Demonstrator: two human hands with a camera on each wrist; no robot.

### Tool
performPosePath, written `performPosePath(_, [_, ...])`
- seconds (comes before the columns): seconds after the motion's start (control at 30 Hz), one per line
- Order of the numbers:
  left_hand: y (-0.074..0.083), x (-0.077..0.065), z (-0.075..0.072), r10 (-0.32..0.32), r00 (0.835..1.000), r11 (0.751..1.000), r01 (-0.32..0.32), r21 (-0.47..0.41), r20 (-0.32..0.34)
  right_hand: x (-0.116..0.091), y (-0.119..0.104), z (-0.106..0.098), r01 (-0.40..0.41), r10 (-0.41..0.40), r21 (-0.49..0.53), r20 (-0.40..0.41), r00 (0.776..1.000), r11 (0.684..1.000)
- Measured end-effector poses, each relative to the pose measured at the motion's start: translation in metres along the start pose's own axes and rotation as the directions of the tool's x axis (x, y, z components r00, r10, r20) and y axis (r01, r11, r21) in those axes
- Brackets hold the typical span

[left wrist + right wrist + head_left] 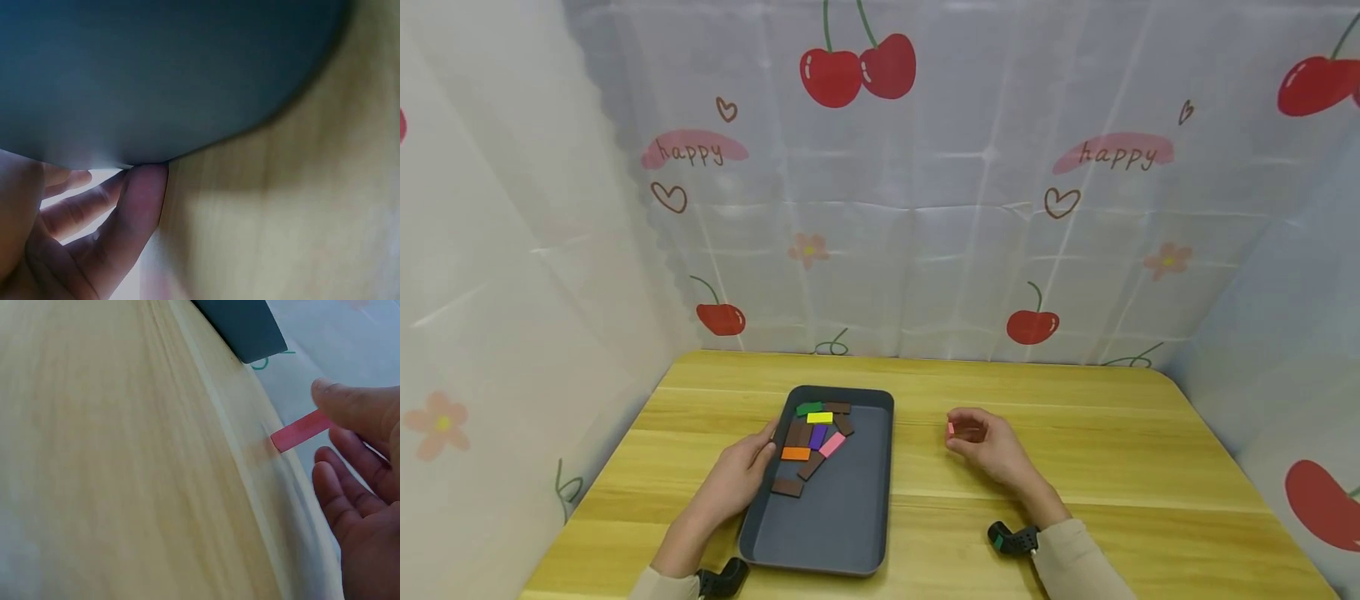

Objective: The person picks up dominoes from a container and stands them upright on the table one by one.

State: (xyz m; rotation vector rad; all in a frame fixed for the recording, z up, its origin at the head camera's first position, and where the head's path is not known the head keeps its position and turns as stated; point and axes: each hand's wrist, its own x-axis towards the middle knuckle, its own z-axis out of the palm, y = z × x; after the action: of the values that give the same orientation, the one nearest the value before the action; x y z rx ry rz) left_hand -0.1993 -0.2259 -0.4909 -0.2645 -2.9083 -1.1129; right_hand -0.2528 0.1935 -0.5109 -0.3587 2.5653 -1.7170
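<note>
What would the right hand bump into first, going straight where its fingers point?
Probably the gray tray, but the right hand might pass above the rim; its height is unclear.

dark grey tray (831, 525): one is sitting on one wood-grain table (1150, 475). blocks, the tray is holding: green block (809, 408), one; yellow block (820, 417), one; purple block (818, 437), one; orange block (796, 454), one; pink block (832, 445), one; brown blocks (787, 487), at least five, edges blending at the left. second pink block (301, 431): one, a right hand (988, 442) is pinching it. hands: two are showing, counting the left hand (733, 479). black wrist devices (1015, 539): two are showing. beige sleeves (1078, 558): two.
</note>
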Motion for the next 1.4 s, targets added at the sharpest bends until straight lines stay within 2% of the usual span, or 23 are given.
performPosePath(0.2, [0.001, -0.001, 0.0, -0.003, 1.0, 1.0, 0.003, -0.011, -0.001, -0.002, -0.015, -0.004, 0.017, -0.022, -0.08, -0.068, 0.997, 0.997])
performPosePath(0.4, [0.0, 0.0, -0.001, -0.009, 1.0, 1.0, 0.009, -0.012, 0.005, -0.004, -0.033, -0.002, 0.116, -0.131, -0.153, -0.09, 0.987, 0.981])
performPosePath(0.57, [-0.001, 0.001, -0.001, -0.008, 1.0, 1.0, 0.008, -0.007, 0.005, -0.006, -0.051, 0.011, 0.212, -0.221, -0.14, -0.052, 0.974, 0.967])
performPosePath(0.73, [-0.002, 0.002, -0.002, -0.001, 1.0, 1.0, 0.001, -0.013, 0.008, -0.002, -0.065, 0.031, 0.197, -0.198, -0.091, 0.001, 0.98, 0.976])
performPosePath(0.87, [-0.002, 0.002, -0.001, 0.004, 1.0, 1.0, -0.003, -0.014, 0.017, -0.001, -0.077, 0.049, 0.213, -0.21, -0.037, 0.056, 0.976, 0.976])
performPosePath(1.17, [-0.002, 0.002, -0.002, -0.01, 1.0, 1.0, 0.01, -0.021, 0.015, 0.002, -0.108, 0.083, 0.244, -0.24, -0.015, 0.134, 0.962, 0.97])
performPosePath(1.4, [-0.002, 0.002, -0.001, -0.011, 1.0, 1.0, 0.011, -0.018, 0.005, 0.011, -0.125, 0.102, 0.231, -0.228, 0.001, 0.165, 0.96, 0.973])
